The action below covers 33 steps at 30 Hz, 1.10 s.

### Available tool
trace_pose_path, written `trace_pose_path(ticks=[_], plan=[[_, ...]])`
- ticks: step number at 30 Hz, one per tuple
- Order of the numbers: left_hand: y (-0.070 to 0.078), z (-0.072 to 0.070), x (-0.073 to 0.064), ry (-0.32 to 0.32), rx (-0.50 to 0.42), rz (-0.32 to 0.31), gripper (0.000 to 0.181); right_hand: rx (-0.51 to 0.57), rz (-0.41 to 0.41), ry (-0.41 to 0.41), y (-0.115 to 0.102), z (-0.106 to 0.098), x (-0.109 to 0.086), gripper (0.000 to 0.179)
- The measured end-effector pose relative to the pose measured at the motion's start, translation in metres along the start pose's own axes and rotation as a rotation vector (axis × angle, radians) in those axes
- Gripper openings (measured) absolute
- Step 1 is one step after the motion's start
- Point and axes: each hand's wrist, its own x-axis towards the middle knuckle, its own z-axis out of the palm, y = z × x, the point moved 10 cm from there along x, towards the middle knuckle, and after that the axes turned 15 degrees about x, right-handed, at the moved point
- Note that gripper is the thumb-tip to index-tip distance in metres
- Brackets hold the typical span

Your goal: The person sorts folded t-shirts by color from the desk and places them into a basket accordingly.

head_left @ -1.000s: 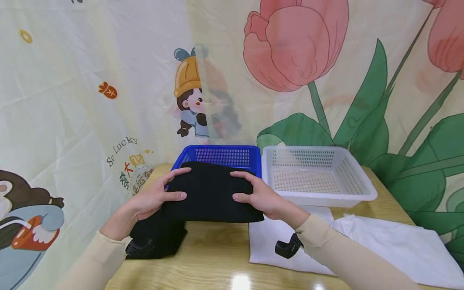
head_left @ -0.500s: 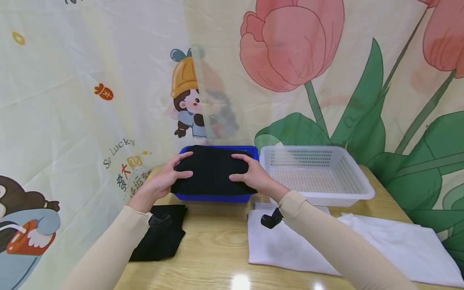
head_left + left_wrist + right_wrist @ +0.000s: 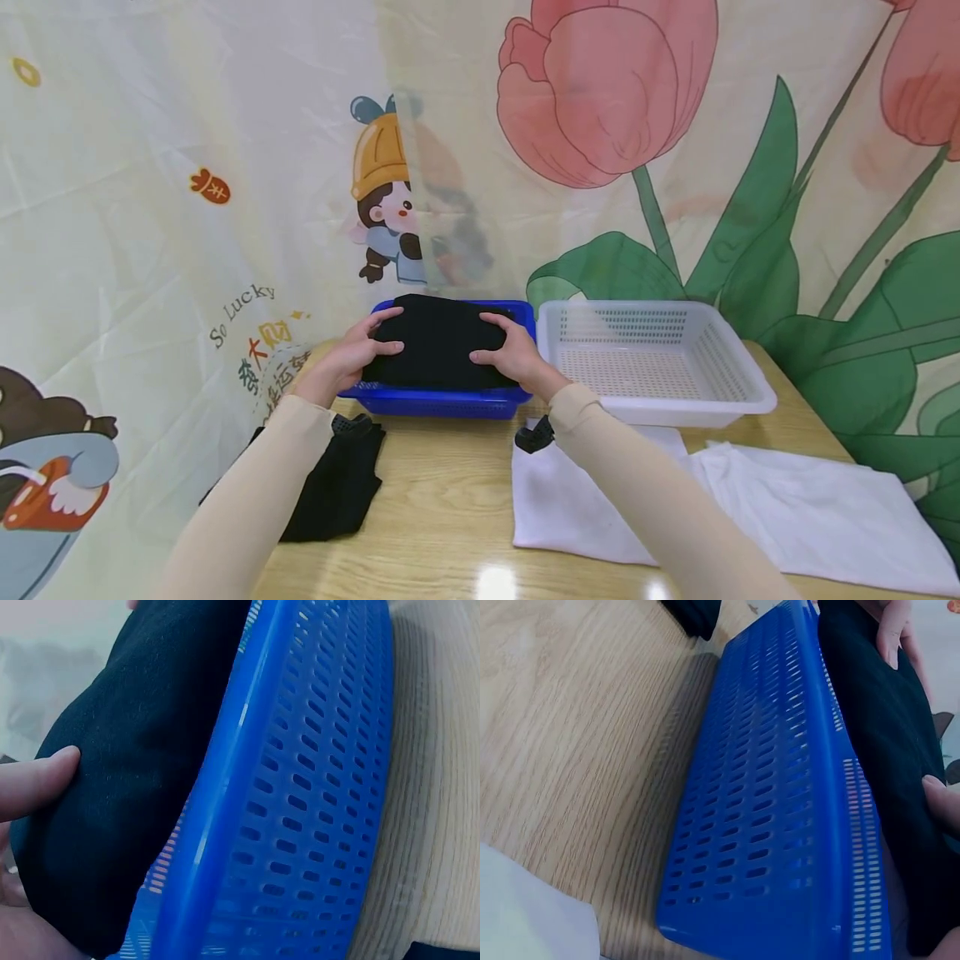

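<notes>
In front of the blue rectangular perforated plastic basket (image 3: 442,407), on the wood-grained counter (image 3: 442,500), a folded black fabric piece (image 3: 341,492) lay off the left corner, partly behind the beige left sleeve (image 3: 251,500). Off the front right corner lay a folded white cloth (image 3: 570,500), with a looser white fabric piece (image 3: 840,525) farther right of the basket. Over the basket's mouth, both hands held a thick, folded black cloth bundle (image 3: 442,350): the left hand (image 3: 356,354) gripped its left end and the right hand (image 3: 519,354) its right end, thumbs on the upper face. Whether its underside touched the basket's floor could not be told. The bundle looked light, soft and matte, unlikely to slip or break, but apt to sag in the middle or unfold; the two ends, pinched through all the layers, seemed the best hold. Just right of the blue basket stood a white perforated plastic basket (image 3: 686,414), and behind both hung a cream printed fabric backdrop (image 3: 300,108).
</notes>
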Motion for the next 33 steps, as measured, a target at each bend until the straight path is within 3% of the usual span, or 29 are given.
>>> trace_pose_path(ticks=[10, 20, 33], plan=[[-0.022, 0.006, 0.017, 0.043, 0.033, -0.058, 0.073, -0.010, 0.023, 0.044, 0.032, 0.003, 0.014, 0.078], [-0.038, -0.002, 0.028, 0.058, 0.071, -0.095, 0.073, -0.024, 0.064, 0.044, 0.041, 0.015, 0.028, 0.075], [-0.050, 0.009, 0.040, 0.067, 0.057, -0.151, 0.073, -0.118, 0.115, 0.024, 0.056, 0.013, 0.038, 0.085]])
